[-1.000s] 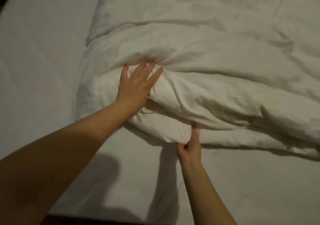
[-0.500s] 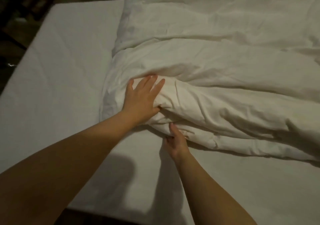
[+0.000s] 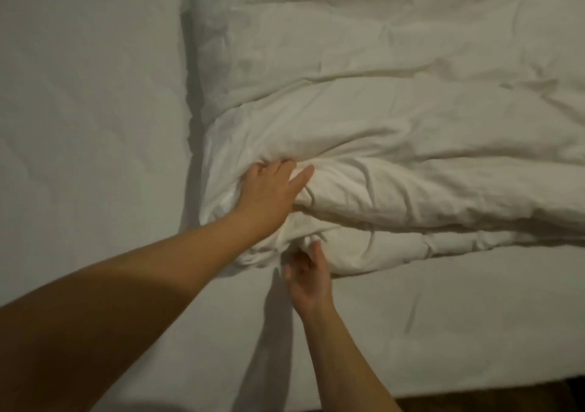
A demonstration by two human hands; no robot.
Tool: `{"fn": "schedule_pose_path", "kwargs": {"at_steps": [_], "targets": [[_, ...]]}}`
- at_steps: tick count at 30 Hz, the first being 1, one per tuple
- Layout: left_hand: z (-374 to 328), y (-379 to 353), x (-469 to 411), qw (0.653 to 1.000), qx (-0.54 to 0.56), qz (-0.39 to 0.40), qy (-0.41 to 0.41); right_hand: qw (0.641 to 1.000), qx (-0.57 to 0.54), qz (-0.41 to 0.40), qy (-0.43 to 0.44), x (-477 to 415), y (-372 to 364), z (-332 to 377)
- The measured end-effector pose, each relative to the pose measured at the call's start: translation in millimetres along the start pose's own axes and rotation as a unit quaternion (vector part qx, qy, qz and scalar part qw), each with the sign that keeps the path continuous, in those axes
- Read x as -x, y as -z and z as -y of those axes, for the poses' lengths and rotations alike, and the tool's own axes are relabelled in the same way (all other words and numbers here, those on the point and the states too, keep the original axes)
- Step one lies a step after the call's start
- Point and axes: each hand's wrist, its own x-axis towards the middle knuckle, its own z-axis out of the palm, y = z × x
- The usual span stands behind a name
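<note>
Duvet [image 3: 395,133]: a white, creased duvet is lying on the mattress [image 3: 88,110], covering its far and right part and running out of view at the right.

Mattress: a pale sheet is covering it. It is showing bare as a broad strip on its left side and a band along its near edge.

Fold [image 3: 411,196]: a thick roll of duvet is bunching up and running rightward, parallel to the mattress's near edge.

Left hand [image 3: 269,196]: it is reaching in from the mattress's near left corner and lying palm down on the left end of the fold. Most fingers are digging into a crease and gripping a bunch of fabric, with one finger staying straight.

Right hand [image 3: 311,281]: it is coming in over the mattress's near edge. Its thumb is touching the duvet's lowest layer. The fingers are blurred and loosely bent, so I cannot tell whether they are pinching cloth.

Floor [image 3: 506,400]: a dark strip is showing just past the mattress's near edge, at the right.
</note>
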Motion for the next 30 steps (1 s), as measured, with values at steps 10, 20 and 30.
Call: {"fn": "schedule_pose_path", "kwargs": {"at_steps": [10, 20, 30], "targets": [[57.3, 47.6, 4.2, 0.998, 0.066, -0.003, -0.008, 0.989, 0.028, -0.063, 0.132, -2.6, -43.6, -33.2], [60.8, 50.0, 35.1, 0.991, 0.109, -0.016, -0.077, 0.99, 0.084, -0.098, -0.053, 6.9, -41.1, -79.0], [50.3, 29.1, 64.1, 0.945, 0.264, 0.181, 0.065, 0.857, 0.434, -0.037, 0.275, 31.5, -38.5, -107.7]]}}
